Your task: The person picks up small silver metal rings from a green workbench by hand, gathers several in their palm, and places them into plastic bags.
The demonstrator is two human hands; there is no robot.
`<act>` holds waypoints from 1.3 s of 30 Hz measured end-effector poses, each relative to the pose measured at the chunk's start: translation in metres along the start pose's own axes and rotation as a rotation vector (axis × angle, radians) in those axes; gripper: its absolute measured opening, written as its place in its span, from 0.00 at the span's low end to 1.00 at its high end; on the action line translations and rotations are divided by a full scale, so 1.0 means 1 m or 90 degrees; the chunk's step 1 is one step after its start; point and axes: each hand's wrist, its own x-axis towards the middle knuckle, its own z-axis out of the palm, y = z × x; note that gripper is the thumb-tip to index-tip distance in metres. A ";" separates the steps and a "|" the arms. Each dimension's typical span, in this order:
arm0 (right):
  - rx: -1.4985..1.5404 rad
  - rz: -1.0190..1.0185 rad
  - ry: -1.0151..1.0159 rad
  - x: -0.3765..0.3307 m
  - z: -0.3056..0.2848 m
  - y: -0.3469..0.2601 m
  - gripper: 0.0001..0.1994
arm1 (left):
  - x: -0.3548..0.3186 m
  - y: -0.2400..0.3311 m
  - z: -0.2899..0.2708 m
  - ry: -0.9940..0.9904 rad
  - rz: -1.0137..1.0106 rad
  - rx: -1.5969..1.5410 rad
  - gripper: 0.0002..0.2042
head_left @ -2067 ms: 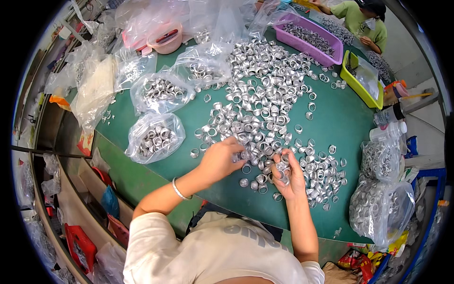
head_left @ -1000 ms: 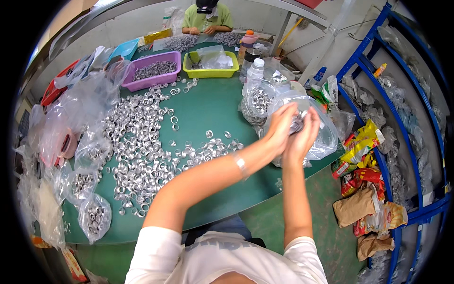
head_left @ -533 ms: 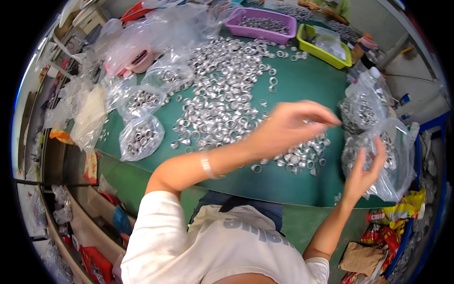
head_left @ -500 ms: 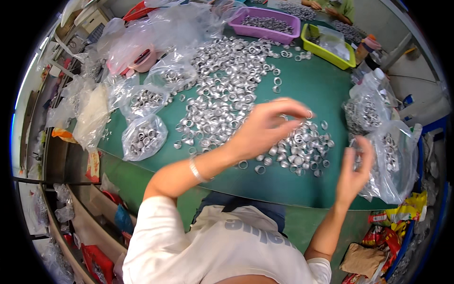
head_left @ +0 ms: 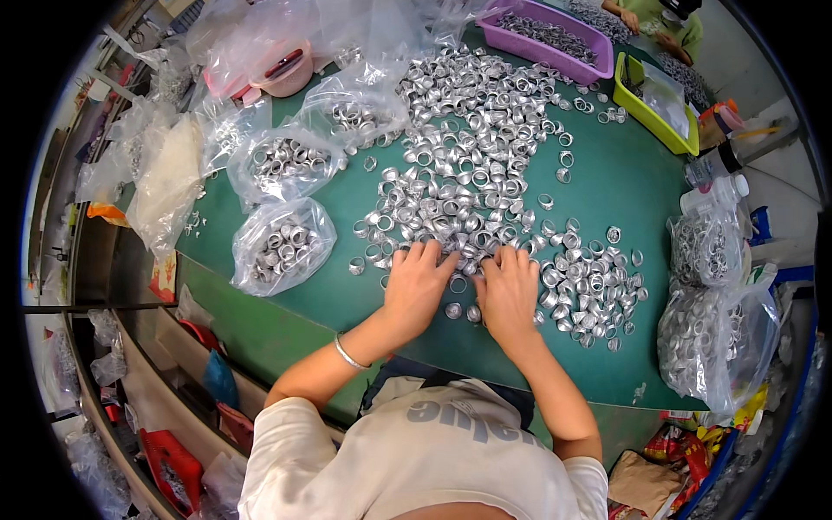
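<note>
— Both hands have come back down from the bags onto the metal rings (head_left: 472,186).

— Left hand (head_left: 416,286) and right hand (head_left: 507,290), fingers spread flat at the pile's near edge on the green counter (head_left: 624,173), seemingly gripping nothing.

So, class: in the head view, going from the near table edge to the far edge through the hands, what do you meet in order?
Left hand and right hand side by side → big heap of silver rings → purple tray of rings.
</note>
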 end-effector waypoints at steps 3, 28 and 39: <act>0.048 -0.006 0.025 -0.003 -0.002 0.012 0.09 | 0.002 -0.008 -0.005 -0.029 0.047 0.015 0.15; 0.225 0.231 0.038 -0.017 -0.028 0.021 0.07 | -0.015 -0.006 -0.010 -0.060 -0.266 -1.024 0.09; 0.778 0.248 -0.209 -0.030 -0.020 -0.023 0.16 | -0.020 0.020 -0.033 -0.109 -0.126 -0.717 0.11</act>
